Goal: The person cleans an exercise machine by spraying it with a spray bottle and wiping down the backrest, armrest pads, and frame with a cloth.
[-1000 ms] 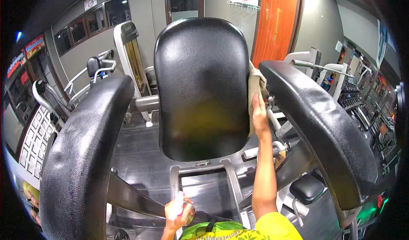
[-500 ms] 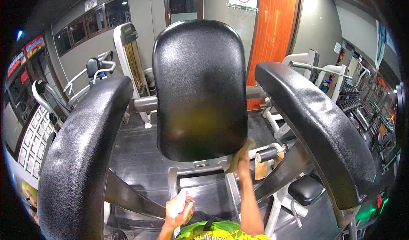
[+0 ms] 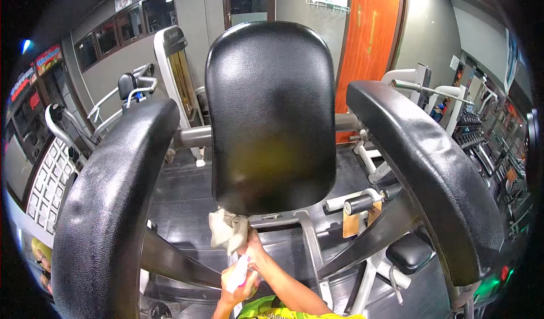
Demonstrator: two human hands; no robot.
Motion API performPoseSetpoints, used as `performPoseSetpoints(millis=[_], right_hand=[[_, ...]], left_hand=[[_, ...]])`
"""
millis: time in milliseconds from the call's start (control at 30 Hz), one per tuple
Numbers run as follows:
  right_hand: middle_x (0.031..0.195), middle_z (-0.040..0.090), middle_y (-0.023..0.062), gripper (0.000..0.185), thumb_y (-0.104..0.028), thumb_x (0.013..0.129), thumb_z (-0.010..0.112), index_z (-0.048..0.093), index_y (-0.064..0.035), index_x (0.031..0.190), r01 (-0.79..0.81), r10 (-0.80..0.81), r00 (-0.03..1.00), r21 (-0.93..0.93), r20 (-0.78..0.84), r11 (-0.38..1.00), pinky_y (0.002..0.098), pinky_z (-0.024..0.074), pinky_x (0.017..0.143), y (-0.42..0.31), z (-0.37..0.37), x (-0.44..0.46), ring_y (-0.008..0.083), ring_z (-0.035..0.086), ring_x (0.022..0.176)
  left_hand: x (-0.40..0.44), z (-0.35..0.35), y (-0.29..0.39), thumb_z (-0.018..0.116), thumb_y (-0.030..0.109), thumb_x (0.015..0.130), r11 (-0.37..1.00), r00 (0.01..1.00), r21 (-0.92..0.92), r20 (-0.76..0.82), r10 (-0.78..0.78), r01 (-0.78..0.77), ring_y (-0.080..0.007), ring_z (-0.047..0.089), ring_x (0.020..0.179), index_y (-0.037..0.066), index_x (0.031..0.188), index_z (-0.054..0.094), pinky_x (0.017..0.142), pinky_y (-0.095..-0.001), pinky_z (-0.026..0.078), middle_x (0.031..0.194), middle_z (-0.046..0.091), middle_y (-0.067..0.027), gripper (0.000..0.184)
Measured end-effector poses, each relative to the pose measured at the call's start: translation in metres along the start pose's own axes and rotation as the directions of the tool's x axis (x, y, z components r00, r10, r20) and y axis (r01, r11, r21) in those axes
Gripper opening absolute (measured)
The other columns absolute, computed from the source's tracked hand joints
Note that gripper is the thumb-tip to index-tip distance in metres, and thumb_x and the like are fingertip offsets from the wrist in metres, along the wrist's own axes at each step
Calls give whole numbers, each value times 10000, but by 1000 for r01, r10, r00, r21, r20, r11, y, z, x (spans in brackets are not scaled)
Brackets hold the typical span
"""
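A beige cloth [image 3: 228, 230] is bunched at the lower left corner of the black padded backrest [image 3: 271, 115]. My right hand [image 3: 252, 247] grips it from below, its forearm slanting in from the lower right. Just beneath, my left hand [image 3: 238, 285] is wrapped round a white and pink bottle [image 3: 240, 272], partly covered by the fingers. The two hands are close together, and whether they touch is hard to tell. Long black arm pads stand on the left [image 3: 110, 205] and right [image 3: 425, 177] of the backrest.
A metal frame [image 3: 309, 239] rises below the backrest from the dark floor [image 3: 187, 194]. Lower right is a small black seat [image 3: 409, 252], with a foam roller [image 3: 358, 204] above it. Behind stand a weight machine [image 3: 173, 64], an orange door [image 3: 371, 47] and dumbbell racks [image 3: 470, 129].
My right hand and the cloth have moved from the backrest's right side, down round its lower edge, to its lower left corner. My left hand stays low with the bottle.
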State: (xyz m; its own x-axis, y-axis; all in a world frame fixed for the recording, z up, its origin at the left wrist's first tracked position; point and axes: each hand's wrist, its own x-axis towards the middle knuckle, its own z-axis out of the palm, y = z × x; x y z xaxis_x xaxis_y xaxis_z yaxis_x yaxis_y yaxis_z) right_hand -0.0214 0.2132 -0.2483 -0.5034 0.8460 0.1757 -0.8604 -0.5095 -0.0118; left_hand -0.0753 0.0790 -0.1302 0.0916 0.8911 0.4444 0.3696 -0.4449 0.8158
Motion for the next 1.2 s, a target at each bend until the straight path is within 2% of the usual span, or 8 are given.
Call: performPoseSetpoints(millis=[267,333,467,533,667,733,933,1200], right_hand=[[1121,602,98,331,-334,940,455,549,-77,1126,125,-254,848,-289,-465,949,420,473,915,-58,11,-13,270,588,1015],[1125,612,122,386,-428,934,439,564,-128,1143,153,-154,987,34,41,988,494,490,755,-90,1,-19,311,606,936],[1166,592,110,423,-449,951,408,541,-122,1184,261,-286,937,145,201,955,450,477,841,-128,-3,-27,304,572,1031],[1194,570,90,464,-465,963,380,516,-109,1227,583,-642,714,-269,-279,766,401,422,946,-126,30,-27,286,522,1115],[1193,562,77,480,-451,974,375,501,-81,1254,648,-837,511,-553,-195,524,361,344,1022,-147,65,-24,248,494,1144],[1195,555,91,454,-389,990,384,497,-37,1253,389,-965,259,-918,34,72,320,338,1004,-178,63,-24,202,488,1126],[1129,586,127,418,-264,993,417,457,60,1254,58,-737,571,-913,361,-403,268,414,840,-237,121,-32,164,542,1021],[1252,535,210,428,-230,981,431,465,100,1251,157,-616,503,-765,606,-625,326,351,1012,-227,236,25,280,495,1185]], left_hand=[[11,-5,14,595,-35,802,964,986,-218,-29,-164,154,-132,614,547,-45,945,594,526,-270,496,727,636,-88,143],[16,-6,19,570,-61,816,997,999,-75,-32,-23,20,-120,604,528,-60,1018,567,497,-254,492,741,626,-96,202],[5,3,-4,572,-68,813,982,998,-185,-34,-51,44,-124,605,530,-67,1075,537,494,-247,495,775,627,-111,265],[4,3,-6,574,-71,812,983,999,-179,7,-45,45,-126,609,536,-65,1112,520,491,-243,497,799,629,-116,305],[7,0,-1,574,-69,814,989,999,-139,14,-42,43,-131,615,545,-63,1098,524,493,-247,497,799,628,-117,289],[5,-1,-2,570,-67,820,989,999,-141,14,-47,48,-129,617,550,-61,1090,526,497,-248,498,800,627,-114,273],[7,1,0,573,-56,822,971,994,-213,27,-105,109,-125,617,550,-48,1119,524,513,-251,499,794,626,-98,301],[-4,5,-13,593,-34,826,985,998,-161,-1,-65,64,-119,611,538,12,1240,488,514,-252,496,796,636,-88,430]])
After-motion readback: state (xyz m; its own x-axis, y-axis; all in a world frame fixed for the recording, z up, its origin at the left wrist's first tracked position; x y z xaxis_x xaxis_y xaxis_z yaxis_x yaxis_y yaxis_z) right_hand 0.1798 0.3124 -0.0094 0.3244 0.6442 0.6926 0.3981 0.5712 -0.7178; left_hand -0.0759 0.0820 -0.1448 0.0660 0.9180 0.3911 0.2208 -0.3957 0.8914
